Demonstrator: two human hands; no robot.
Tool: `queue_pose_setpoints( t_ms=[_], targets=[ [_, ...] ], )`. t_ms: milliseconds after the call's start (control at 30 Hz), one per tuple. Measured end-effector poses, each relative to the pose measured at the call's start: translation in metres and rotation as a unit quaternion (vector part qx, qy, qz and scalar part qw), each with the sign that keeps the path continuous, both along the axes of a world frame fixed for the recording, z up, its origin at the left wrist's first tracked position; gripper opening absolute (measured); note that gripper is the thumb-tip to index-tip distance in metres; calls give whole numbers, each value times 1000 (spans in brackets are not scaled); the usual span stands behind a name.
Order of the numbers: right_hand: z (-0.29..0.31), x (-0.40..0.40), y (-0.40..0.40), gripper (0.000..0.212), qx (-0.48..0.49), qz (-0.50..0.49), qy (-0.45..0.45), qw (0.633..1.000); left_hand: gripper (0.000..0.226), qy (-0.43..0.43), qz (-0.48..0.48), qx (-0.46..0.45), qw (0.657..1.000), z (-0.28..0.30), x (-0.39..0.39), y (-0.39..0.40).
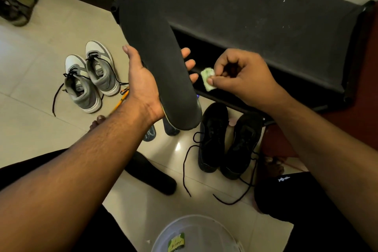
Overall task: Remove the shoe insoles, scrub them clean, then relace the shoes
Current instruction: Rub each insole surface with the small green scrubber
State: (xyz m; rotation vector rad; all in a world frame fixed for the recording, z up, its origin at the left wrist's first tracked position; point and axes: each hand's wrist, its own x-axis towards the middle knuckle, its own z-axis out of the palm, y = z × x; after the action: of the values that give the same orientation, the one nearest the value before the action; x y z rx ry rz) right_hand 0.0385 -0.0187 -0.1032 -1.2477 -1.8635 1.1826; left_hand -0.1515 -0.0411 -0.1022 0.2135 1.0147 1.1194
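Observation:
My left hand [143,86] grips a long black insole [157,57] from underneath, its toe end raised toward the rack. Just right of it, my right hand [239,75] pinches a small pale green scrub pad [207,79], close to the insole's edge but apart from it. A second black insole [151,172] lies on the floor below my left forearm. The pair of black shoes [227,139] stands on the tiles at centre right with loose black laces [188,165] trailing forward.
A black shoe rack [266,16] fills the upper right. Grey-and-white sneakers [90,77] with untied laces stand at left, a yellow pencil [122,98] beside them. Olive sandals [16,0] lie far left. A white basin [196,235] sits at the bottom, between my knees.

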Motion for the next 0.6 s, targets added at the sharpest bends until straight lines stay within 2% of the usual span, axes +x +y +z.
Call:
queue_pose_setpoints(
  t_ms=[100, 200, 367, 533, 600],
  targets=[
    [11, -2, -10, 18, -31, 74, 29, 996, 104, 4, 8, 2, 1000, -3, -6, -4],
    [13, -13, -23, 16, -30, 128, -35, 991, 100, 9, 8, 2, 1000, -4, -6, -6],
    [1, -8, -12, 16, 8, 39, -108, 993, 99, 17, 22, 13, 1000, 1, -1, -1],
    [18, -7, -12, 16, -55, 30, 9, 998, 101, 38, 20, 28, 999, 3, 0, 3],
    [18, -15, -20, 17, -76, 53, 1, 996, 103, 41, 17, 28, 999, 3, 0, 1]
  ],
)
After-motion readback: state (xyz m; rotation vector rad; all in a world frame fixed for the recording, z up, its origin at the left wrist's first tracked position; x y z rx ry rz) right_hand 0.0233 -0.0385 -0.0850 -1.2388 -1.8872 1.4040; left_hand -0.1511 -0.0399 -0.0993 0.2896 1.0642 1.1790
